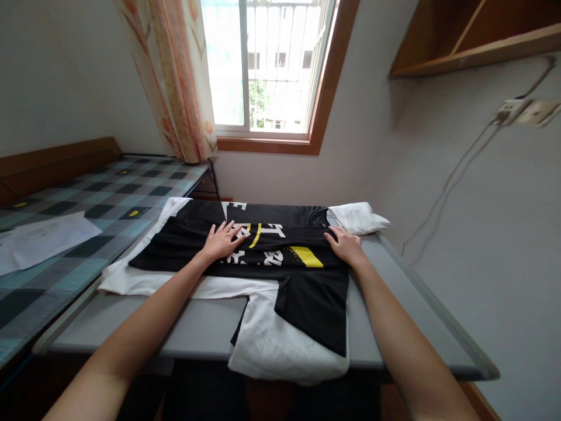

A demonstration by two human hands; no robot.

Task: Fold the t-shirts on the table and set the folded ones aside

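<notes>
A black T-shirt (175,242) with white lettering and yellow marks lies sideways across the table, its near sleeve (315,310) pointing toward me. Beneath it, a white garment (289,351) shows along the left and near sides and hangs slightly over the front edge. My left hand (222,240) rests flat on the printed middle of the black shirt, fingers spread. At the shirt's right end, by the collar, lies my right hand (345,244); its fingers are extended over the black cloth. A folded white part (359,217) sticks out just beyond it.
The grey table (394,304) has a raised rim and meets the wall on the right. To the left stands a bed with a checked mattress (100,199) and paper sheets (48,240). Cables (447,187) hang from a wall socket; a wooden shelf (477,52) juts out above.
</notes>
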